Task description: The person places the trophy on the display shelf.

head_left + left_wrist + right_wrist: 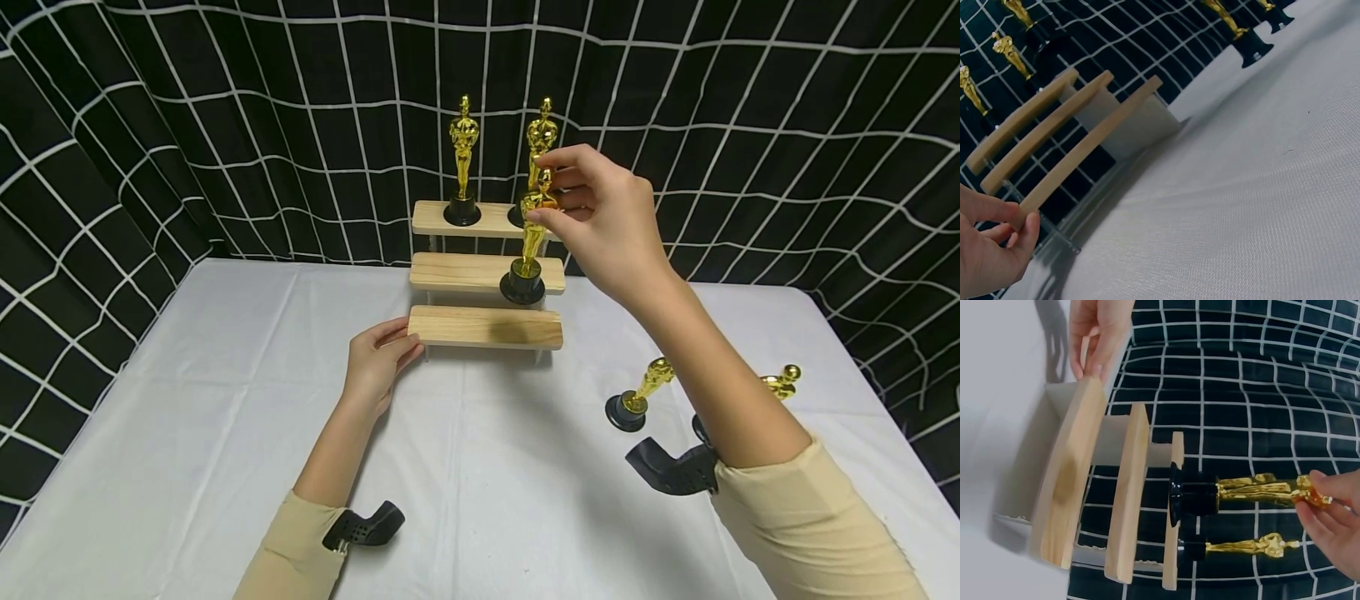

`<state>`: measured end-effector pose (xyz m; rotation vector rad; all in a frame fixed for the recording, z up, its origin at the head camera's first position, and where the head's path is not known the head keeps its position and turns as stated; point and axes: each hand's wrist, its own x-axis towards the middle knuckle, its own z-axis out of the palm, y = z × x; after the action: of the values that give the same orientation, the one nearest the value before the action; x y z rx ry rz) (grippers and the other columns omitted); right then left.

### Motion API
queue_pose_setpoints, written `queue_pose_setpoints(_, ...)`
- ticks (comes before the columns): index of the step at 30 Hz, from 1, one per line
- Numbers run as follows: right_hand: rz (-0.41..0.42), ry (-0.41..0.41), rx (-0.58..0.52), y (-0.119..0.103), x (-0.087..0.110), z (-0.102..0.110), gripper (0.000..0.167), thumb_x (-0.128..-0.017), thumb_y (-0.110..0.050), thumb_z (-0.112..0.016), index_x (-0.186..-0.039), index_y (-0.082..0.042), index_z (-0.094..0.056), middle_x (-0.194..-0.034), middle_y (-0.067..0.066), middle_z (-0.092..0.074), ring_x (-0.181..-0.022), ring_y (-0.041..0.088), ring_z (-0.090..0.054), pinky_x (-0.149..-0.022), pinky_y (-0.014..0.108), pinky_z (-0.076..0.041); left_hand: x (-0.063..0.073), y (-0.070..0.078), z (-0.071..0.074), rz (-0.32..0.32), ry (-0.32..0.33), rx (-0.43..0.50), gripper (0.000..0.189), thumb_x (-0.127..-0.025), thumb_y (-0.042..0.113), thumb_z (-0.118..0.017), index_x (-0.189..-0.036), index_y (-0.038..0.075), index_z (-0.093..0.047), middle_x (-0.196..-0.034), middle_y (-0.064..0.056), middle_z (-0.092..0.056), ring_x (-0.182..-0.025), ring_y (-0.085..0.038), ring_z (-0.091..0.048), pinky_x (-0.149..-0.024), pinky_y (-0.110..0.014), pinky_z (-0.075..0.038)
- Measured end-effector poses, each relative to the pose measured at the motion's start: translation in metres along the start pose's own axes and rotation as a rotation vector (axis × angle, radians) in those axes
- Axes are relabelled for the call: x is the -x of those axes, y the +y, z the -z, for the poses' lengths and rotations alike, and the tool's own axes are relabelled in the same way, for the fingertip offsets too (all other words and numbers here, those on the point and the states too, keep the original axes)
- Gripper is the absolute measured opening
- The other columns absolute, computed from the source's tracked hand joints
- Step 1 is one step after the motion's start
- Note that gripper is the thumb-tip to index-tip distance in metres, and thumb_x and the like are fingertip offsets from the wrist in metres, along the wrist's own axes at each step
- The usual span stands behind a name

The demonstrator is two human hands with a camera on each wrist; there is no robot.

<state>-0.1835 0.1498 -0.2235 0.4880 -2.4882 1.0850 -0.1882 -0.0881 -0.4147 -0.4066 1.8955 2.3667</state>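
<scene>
My right hand point(611, 217) pinches a gold trophy statuette point(532, 242) by its upper body, black base downward. In the head view that base overlaps the right part of the middle tier; the right wrist view shows it raised off that board. At the left, my left hand point(375, 367) grips the end of the lowest board of a three-tier wooden stand point(487, 327), thumb and fingers on its edge point(1025, 215). Two like statuettes stand on the top tier, one at left point(464, 158) and one at right point(542, 133), partly hidden behind the held one.
On the white-covered table point(225, 467), right of the stand, are two more gold statuettes, one nearer point(626, 411) and another point(782, 381) partly hidden by my right forearm. A black cloth with a white grid point(300, 150) hangs behind and around the table.
</scene>
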Motion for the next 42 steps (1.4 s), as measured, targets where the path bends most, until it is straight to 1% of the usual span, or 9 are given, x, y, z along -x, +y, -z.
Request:
queue_pose_setpoints(5,0.012,0.003,-0.011,0.004,-0.003,-0.003,0.041,-0.095,0.001,-0.078,-0.134,0.0,-0.065,-0.118,0.019,-0.072,-0.103,0.03,-0.073,-0.093,0.031,-0.066,0.0,0.0,-0.001,-0.003,0.002,0.002,0.041,-0.102,-0.011,-0.06,-0.142,-0.013,-0.055,-0.124,-0.022,-0.059,-0.088,-0.008,-0.069,-0.093,-0.019,-0.065)
queue_pose_setpoints(11,0.025,0.008,-0.02,0.01,-0.008,-0.007,0.04,-0.094,0.002,-0.078,-0.133,0.002,-0.065,-0.116,0.021,-0.073,-0.101,0.031,-0.073,-0.091,0.028,-0.066,0.001,0.001,-0.002,-0.006,-0.003,0.0,0.041,-0.102,-0.011,-0.06,-0.143,-0.013,-0.055,-0.124,-0.022,-0.059,-0.089,-0.009,-0.069,-0.093,-0.02,-0.065)
queue_pose_setpoints(14,0.017,0.004,-0.016,0.012,-0.011,-0.011,0.041,-0.095,0.002,-0.078,-0.134,0.001,-0.064,-0.117,0.022,-0.072,-0.103,0.033,-0.074,-0.092,0.029,-0.066,0.001,0.001,-0.002,-0.007,-0.005,0.003,0.041,-0.102,-0.011,-0.06,-0.142,-0.013,-0.055,-0.124,-0.022,-0.059,-0.089,-0.009,-0.069,-0.093,-0.019,-0.065)
queue_pose_setpoints(18,0.004,-0.008,-0.021,0.012,-0.013,-0.015,0.041,-0.095,0.002,-0.077,-0.135,-0.001,-0.064,-0.119,0.021,-0.071,-0.106,0.033,-0.074,-0.096,0.038,-0.067,0.001,0.001,-0.002,-0.006,-0.004,0.002,0.041,-0.102,-0.011,-0.06,-0.142,-0.013,-0.055,-0.124,-0.021,-0.059,-0.089,-0.009,-0.069,-0.093,-0.019,-0.065)
queue_pose_setpoints(21,0.001,-0.018,-0.038,0.013,-0.014,-0.017,0.04,-0.096,0.003,-0.076,-0.135,0.0,-0.064,-0.119,0.022,-0.071,-0.107,0.034,-0.073,-0.097,0.042,-0.066,0.002,0.001,-0.003,-0.002,-0.004,-0.003,0.041,-0.102,-0.01,-0.06,-0.142,-0.012,-0.055,-0.124,-0.021,-0.059,-0.09,-0.009,-0.069,-0.093,-0.019,-0.065)
queue_pose_setpoints(35,0.022,-0.037,-0.058,0.015,-0.023,-0.032,0.041,-0.096,0.004,-0.075,-0.135,0.001,-0.063,-0.119,0.022,-0.071,-0.105,0.035,-0.073,-0.095,0.042,-0.066,0.002,0.001,-0.002,0.003,-0.001,-0.005,0.042,-0.102,-0.01,-0.06,-0.144,-0.011,-0.055,-0.126,-0.021,-0.059,-0.089,-0.008,-0.069,-0.094,-0.02,-0.064)
queue_pose_setpoints(42,0.025,-0.04,-0.05,0.015,-0.028,-0.04,0.041,-0.096,0.004,-0.075,-0.135,0.001,-0.063,-0.119,0.022,-0.071,-0.106,0.034,-0.074,-0.097,0.042,-0.066,0.002,0.001,-0.001,0.01,0.0,0.002,0.042,-0.102,-0.01,-0.06,-0.144,-0.011,-0.055,-0.126,-0.022,-0.059,-0.088,-0.008,-0.07,-0.094,-0.019,-0.064)
